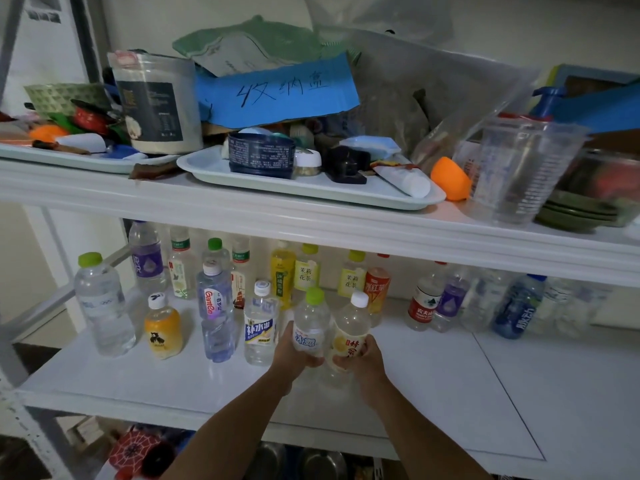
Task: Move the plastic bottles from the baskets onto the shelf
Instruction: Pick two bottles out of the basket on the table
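Grips: left hand (290, 355) holds green-capped bottle (310, 318), right hand (364, 362) white-capped bottle (352, 325).

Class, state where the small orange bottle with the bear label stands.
Head view: the orange bottle stands upright at the front left of the shelf, between the large green-capped clear bottle and the blue Ganten bottle.

Each hand (292, 353) (360, 358) grips a bottle (310, 323) (349, 330) over the shelf (433, 393).

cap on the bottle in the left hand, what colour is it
The cap is light green; the head view shows it.
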